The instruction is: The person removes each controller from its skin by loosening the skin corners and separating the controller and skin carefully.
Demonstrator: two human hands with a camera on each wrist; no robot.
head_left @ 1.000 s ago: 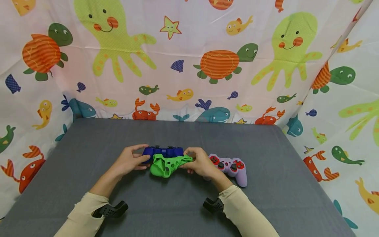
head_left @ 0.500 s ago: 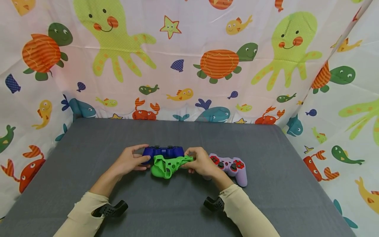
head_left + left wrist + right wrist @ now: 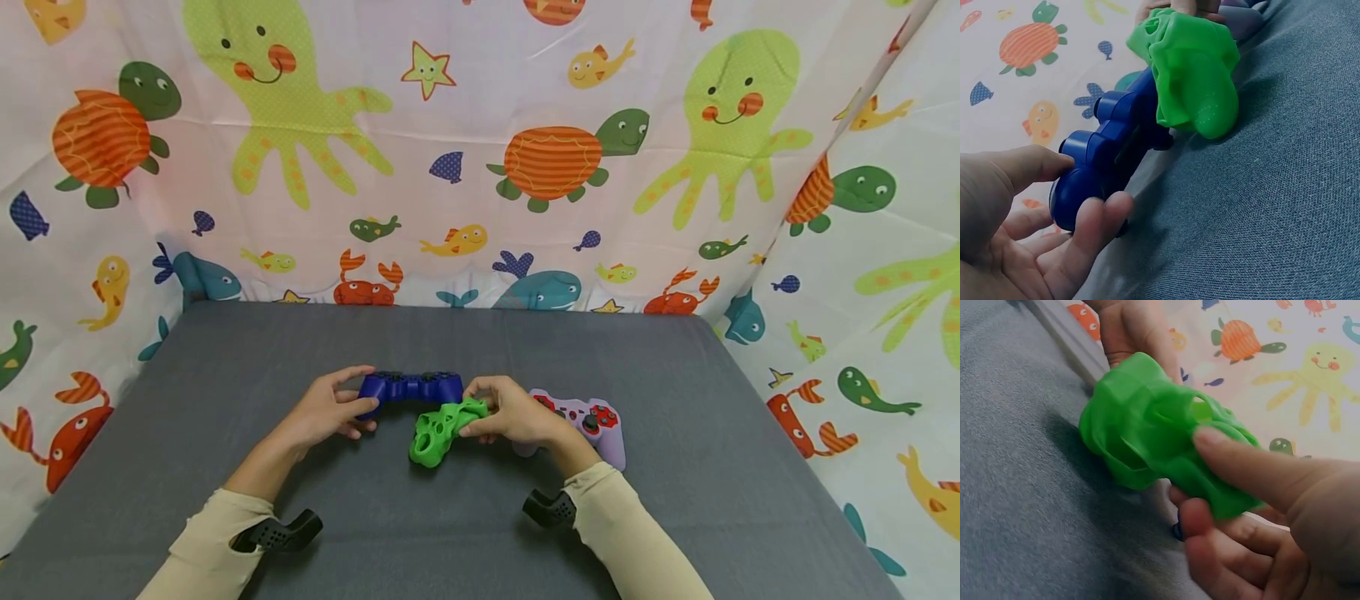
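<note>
My left hand (image 3: pixel 330 407) grips one end of a blue game controller (image 3: pixel 412 387), thumb on one side and fingers on the other. In my right hand (image 3: pixel 510 410) is a limp green silicone controller cover (image 3: pixel 435 433), pinched between thumb and fingers. The cover hangs bunched and folded, its button holes showing, just in front of the blue controller's right half. Seen from the left wrist, the green cover (image 3: pixel 1200 75) overlaps the far end of the blue controller (image 3: pixel 1110 150). From the right wrist, the cover (image 3: pixel 1147 425) hides most of that controller.
A lilac game controller with red buttons (image 3: pixel 611 437) lies on the grey cloth-covered table (image 3: pixel 420 542), partly behind my right wrist. A curtain printed with sea animals (image 3: pixel 450 167) rises along the table's back edge and sides. Each wrist carries a black camera mount (image 3: pixel 277 532).
The green cover has swung right and down, off the middle of the blue controller, and turned. The blue controller has tilted slightly. My left hand stays nearly in place.
</note>
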